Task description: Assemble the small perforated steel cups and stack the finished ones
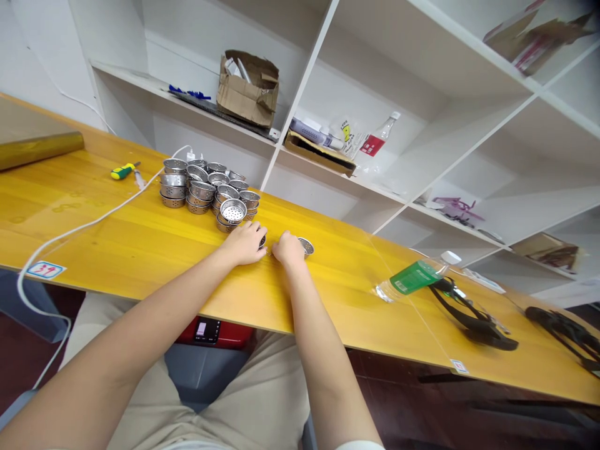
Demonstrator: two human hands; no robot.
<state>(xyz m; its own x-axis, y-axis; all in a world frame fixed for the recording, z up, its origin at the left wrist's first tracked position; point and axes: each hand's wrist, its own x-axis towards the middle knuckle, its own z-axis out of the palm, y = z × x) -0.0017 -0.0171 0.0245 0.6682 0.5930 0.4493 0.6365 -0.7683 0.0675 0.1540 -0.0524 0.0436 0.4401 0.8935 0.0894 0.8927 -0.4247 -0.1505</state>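
Observation:
Small round metal cups with perforated bottoms stand stacked in a cluster on the yellow table. My left hand is just in front of that cluster, its fingers curled around a perforated metal cup, mostly hidden, with a dark edge showing. Close by on the right, my right hand is closed with its fingertips pressed together. Something thin and small seems to lie between the two hands, too fine to make out. Another perforated cup sits just beyond my right hand, partly covered by it.
A white cable crosses the table at left, near a green-yellow screwdriver and a brown roll. To the right are a green-labelled bottle and black straps. White shelves rise behind.

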